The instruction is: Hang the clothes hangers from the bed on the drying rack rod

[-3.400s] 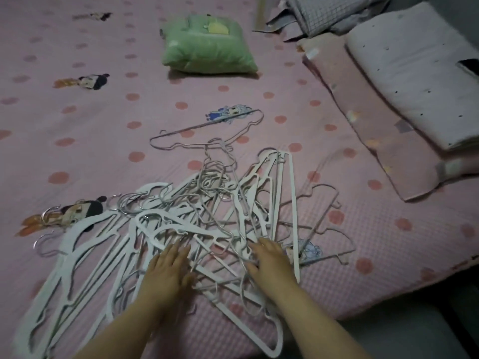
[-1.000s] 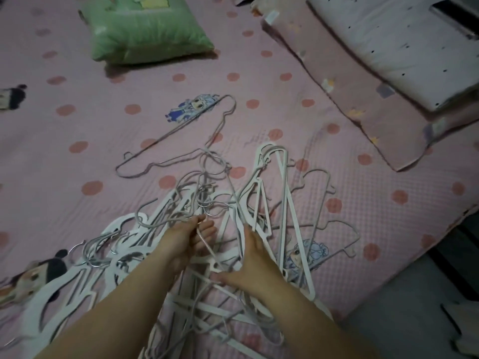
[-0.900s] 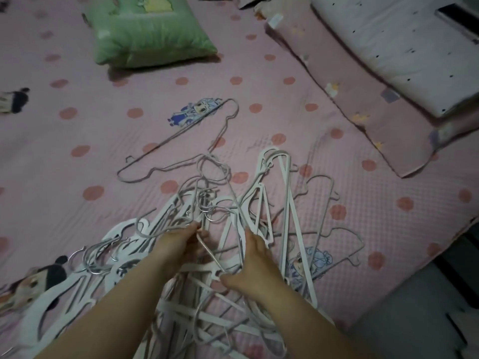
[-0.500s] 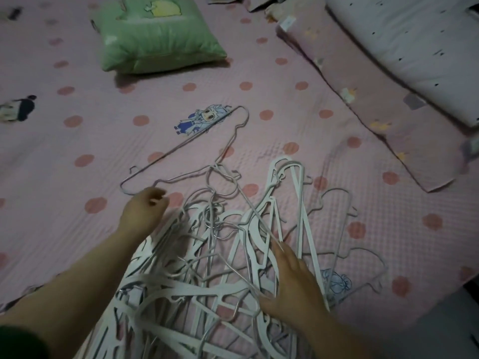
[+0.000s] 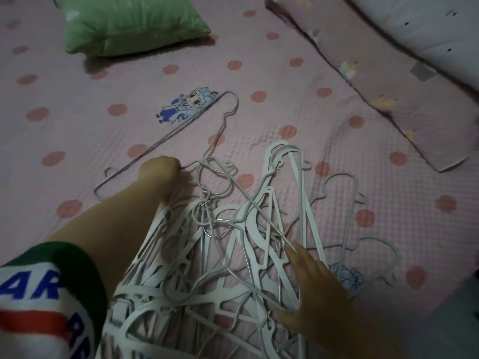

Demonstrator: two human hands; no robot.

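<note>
A tangled pile of white and grey clothes hangers (image 5: 233, 255) lies on the pink dotted bed sheet (image 5: 77, 112). One thin grey wire hanger (image 5: 181, 128) stretches out from the pile's far side. My left hand (image 5: 159, 168) is curled at that wire hanger's lower arm and grips it. My right hand (image 5: 313, 294) lies flat with spread fingers on the pile's right part, pressing on white hangers. No drying rack is in view.
A green pillow (image 5: 129, 22) sits at the back left. A folded pink blanket (image 5: 388, 94) with a white quilt (image 5: 427, 29) on it lies at the right. The bed's edge and the floor (image 5: 456, 330) show at the lower right.
My left hand left the pile's middle, reached out to the far wire hanger and closed on it. My right hand opened flat on the pile. The view moved closer.
</note>
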